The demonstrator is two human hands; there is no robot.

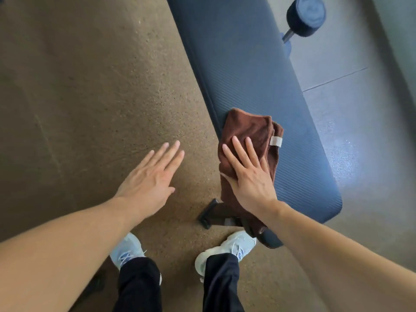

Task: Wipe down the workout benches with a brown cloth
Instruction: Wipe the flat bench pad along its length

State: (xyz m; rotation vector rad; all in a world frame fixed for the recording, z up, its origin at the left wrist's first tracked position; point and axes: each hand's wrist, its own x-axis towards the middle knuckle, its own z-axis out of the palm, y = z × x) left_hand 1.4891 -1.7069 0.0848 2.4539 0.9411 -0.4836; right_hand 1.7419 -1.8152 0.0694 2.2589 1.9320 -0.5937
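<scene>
A long dark blue padded bench [252, 70] runs from the top of the view down to the right of centre. A folded brown cloth [249, 129] with a small white tag lies on the bench's left edge near its near end, part of it hanging over the side. My right hand [247, 174] lies flat on the cloth, fingers spread, pressing it onto the pad. My left hand [150, 176] hovers over the floor to the left of the bench, fingers straight, holding nothing.
The bench's black foot [208, 213] stands on the speckled brown floor [90, 97] just in front of my white shoes [227, 248]. A dark round roller pad on a bar [306, 16] sticks out at the top right, over grey floor mats [360, 109].
</scene>
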